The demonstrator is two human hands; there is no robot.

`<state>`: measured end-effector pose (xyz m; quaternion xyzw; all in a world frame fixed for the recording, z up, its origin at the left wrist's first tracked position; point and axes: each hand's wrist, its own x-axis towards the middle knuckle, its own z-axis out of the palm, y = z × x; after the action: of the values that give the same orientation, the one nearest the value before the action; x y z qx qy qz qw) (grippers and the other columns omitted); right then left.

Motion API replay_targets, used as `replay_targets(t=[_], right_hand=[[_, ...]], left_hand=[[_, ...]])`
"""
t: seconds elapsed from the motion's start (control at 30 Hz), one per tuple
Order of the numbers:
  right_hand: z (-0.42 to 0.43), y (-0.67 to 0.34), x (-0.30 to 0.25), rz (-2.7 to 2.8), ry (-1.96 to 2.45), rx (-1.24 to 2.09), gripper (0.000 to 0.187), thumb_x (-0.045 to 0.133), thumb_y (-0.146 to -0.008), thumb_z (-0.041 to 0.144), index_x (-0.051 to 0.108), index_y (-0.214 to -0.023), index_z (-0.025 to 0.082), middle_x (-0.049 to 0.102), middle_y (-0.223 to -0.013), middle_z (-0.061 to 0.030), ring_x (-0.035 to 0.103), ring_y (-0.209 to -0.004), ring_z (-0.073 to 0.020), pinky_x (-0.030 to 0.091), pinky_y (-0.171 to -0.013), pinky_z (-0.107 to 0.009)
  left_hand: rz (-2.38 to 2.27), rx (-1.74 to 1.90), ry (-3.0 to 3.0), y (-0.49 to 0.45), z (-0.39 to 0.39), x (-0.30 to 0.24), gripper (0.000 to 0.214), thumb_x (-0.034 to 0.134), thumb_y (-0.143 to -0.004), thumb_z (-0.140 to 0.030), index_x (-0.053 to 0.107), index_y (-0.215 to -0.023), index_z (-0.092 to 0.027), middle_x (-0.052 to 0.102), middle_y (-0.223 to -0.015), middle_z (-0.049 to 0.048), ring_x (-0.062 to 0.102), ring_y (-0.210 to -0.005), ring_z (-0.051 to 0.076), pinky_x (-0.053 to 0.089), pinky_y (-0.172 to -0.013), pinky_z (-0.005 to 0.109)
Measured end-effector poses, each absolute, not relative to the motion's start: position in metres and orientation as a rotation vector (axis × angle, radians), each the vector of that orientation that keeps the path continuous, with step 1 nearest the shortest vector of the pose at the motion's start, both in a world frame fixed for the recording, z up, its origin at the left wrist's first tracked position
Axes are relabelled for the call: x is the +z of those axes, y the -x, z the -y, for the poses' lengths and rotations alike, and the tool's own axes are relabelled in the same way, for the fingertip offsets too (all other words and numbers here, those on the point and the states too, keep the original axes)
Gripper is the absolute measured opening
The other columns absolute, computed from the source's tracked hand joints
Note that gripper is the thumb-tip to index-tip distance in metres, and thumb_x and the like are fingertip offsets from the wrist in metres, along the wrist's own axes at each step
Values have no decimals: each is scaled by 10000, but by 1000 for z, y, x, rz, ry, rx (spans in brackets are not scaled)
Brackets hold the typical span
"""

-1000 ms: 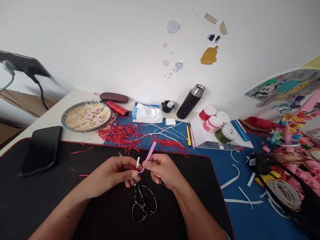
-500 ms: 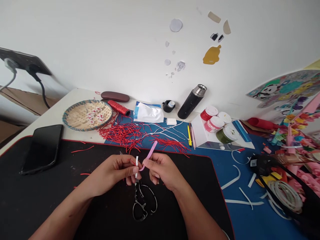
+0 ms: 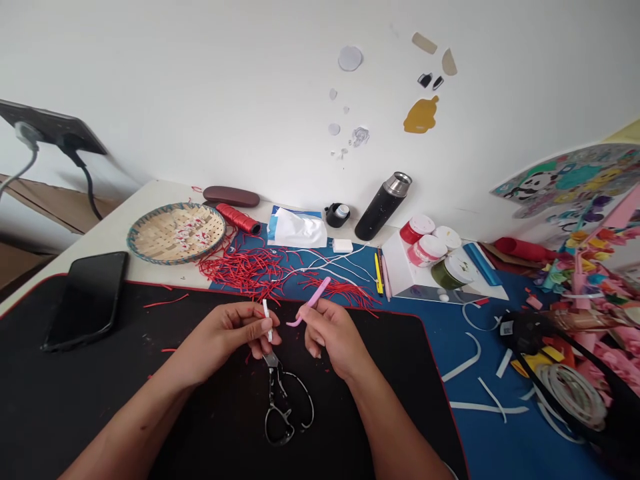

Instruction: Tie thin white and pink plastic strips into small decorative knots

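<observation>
Drawing apart after meeting a moment ago, the left hand [image 3: 227,333] is pinching a white strip [image 3: 267,319] upright and the right hand [image 3: 333,333] is clamping a pink strip [image 3: 314,301] just beside it, no longer touching, both hovering over scissors [image 3: 285,400] lying on the mat [image 3: 100,400].

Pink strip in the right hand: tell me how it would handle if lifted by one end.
Probably floppy: the pink strip curls into a hook at its lower end, beside the right hand pinching it. Likely very light, since a small pinch holds it up. Unlikely to roll, as it looks flat like the white offcuts nearby.
</observation>
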<state>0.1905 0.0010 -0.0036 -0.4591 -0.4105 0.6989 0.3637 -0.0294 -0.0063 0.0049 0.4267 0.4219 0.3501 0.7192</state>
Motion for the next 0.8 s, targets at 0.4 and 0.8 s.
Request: replay_targets(t=[0.4,0.8], right_hand=[[1,-194,-7,1775,1331,826,244,603,-1012,295,797,-1135,211,821,-962,-66,782,-872,-228,591,-826,-322],[2,-197,-1,2221,1422,801,441,602,-974,111,725,-1384,215,795,-1285,-88,785,-1112,-297,595,-965,-396]], left_hand=[[-1032,1095,-616,26,1,3,408,1026,-630,-445,855,-842,-142,802,-839,95,713,-659,168,555,-535,204],[-1060,1190,-543,26,-2,-2,434,1059,-559,-413,857,-827,-138,727,-697,50,602,-575,123,447,-464,181]])
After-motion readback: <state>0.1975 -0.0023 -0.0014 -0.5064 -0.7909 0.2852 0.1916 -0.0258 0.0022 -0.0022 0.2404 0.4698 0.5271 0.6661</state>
